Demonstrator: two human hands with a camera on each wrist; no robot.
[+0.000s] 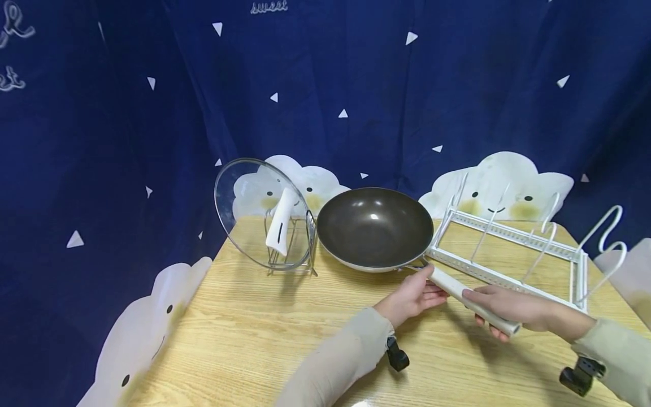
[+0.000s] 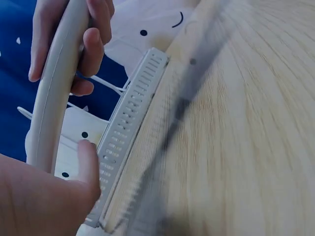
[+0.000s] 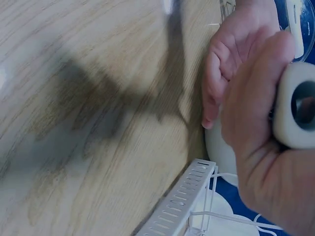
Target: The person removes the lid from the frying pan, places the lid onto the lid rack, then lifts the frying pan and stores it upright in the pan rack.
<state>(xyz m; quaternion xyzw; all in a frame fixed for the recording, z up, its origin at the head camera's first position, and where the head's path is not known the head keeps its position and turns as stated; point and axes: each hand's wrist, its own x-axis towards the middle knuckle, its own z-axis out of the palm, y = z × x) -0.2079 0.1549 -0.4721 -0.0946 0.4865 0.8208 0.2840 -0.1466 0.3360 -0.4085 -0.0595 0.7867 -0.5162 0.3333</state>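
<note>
A dark-coated wok (image 1: 375,229) with a light outside stands in the middle of the table in the head view, its long cream handle (image 1: 447,284) pointing to the front right. My right hand (image 1: 519,310) grips that handle near its free end; the hollow end (image 3: 295,105) shows in the right wrist view. Close to the wok, my left hand (image 1: 413,295) reaches under the front part of the handle with its fingers extended. Its thumb (image 2: 88,164) stands up beside the handle in the left wrist view.
Left of the wok, a glass lid (image 1: 244,215) with a white handle (image 1: 281,223) leans upright in a small wire stand (image 1: 310,263). A white rack (image 1: 500,277) with curved wire dividers lies to the right, close to the wok. A blue curtain (image 1: 315,68) hangs behind the table (image 1: 244,339).
</note>
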